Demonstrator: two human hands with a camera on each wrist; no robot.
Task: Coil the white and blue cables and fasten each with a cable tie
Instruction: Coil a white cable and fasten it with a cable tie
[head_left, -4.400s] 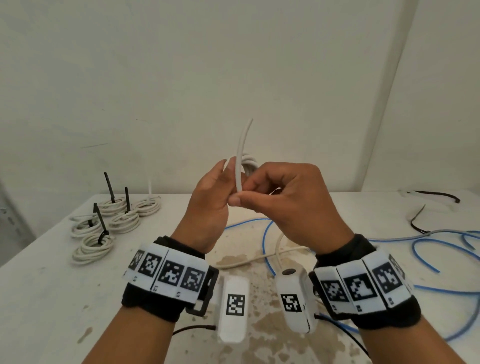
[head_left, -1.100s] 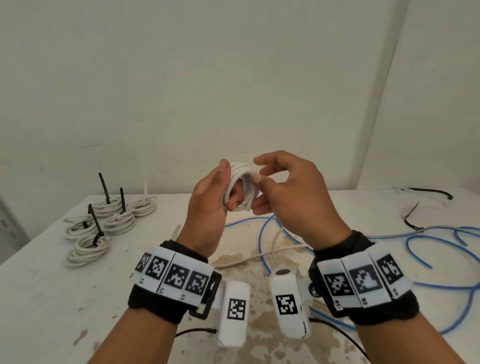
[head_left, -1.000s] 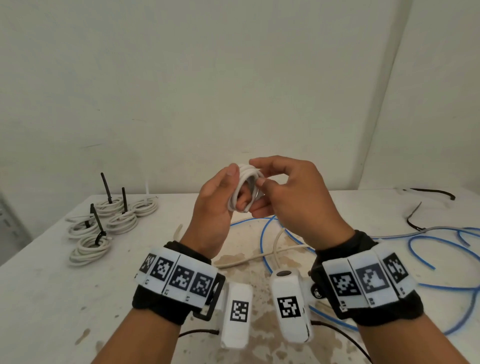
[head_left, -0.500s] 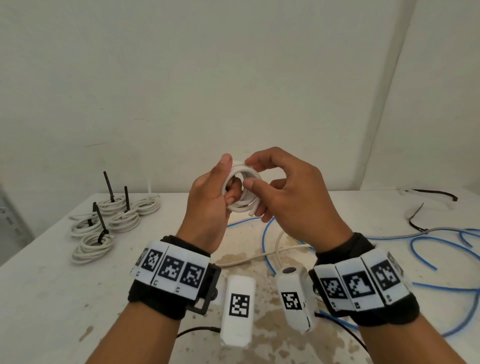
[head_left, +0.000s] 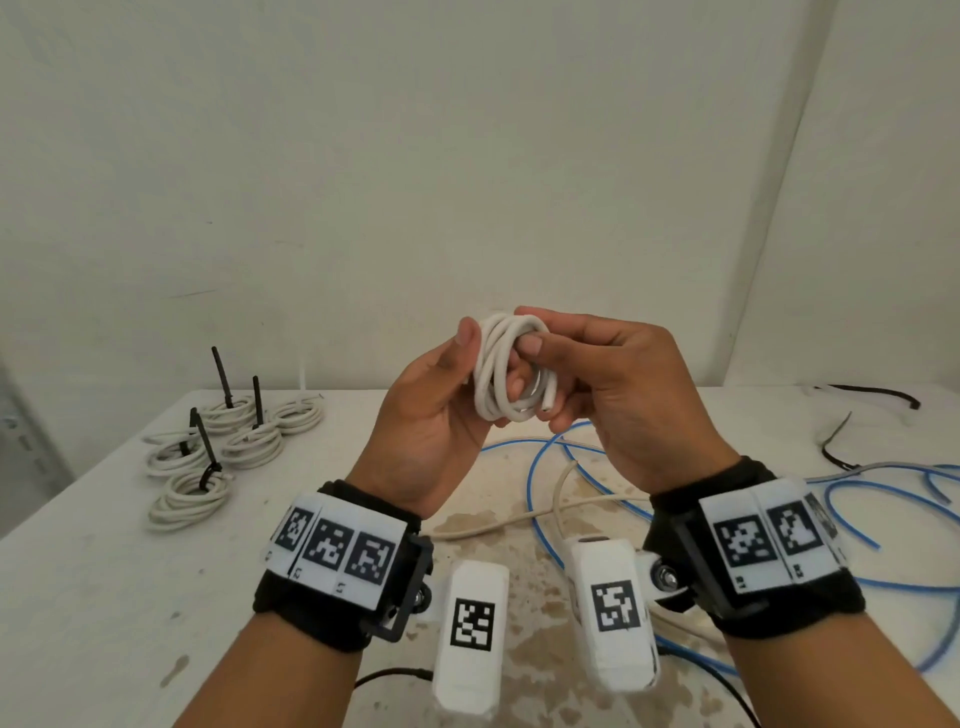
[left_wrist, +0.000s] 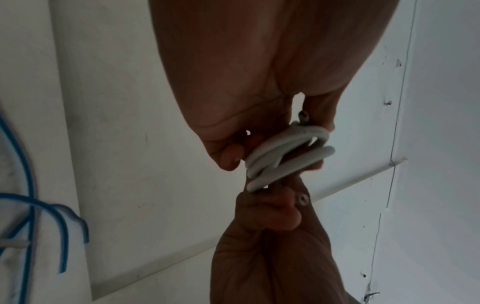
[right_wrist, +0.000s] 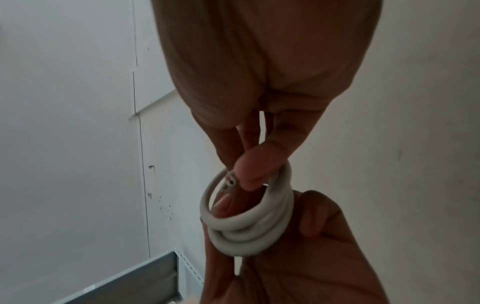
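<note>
A small coil of white cable is held up above the table between both hands. My left hand grips its left side, thumb up along the loops. My right hand pinches the coil's top between thumb and forefinger, with fingers reaching through the loops. The cable's cut end sticks out at the lower right of the coil. Loose blue cable lies on the table under and to the right of my hands, together with a loose white cable.
Several tied white coils with black cable ties standing up sit at the table's back left. Black cable ties lie at the back right. Walls close the table off behind and at the right. A stained patch marks the table's middle.
The long free end of the white cable that stood up earlier has been wound into the coil. Over the last second both hands have turned and re-gripped the finished coil.
</note>
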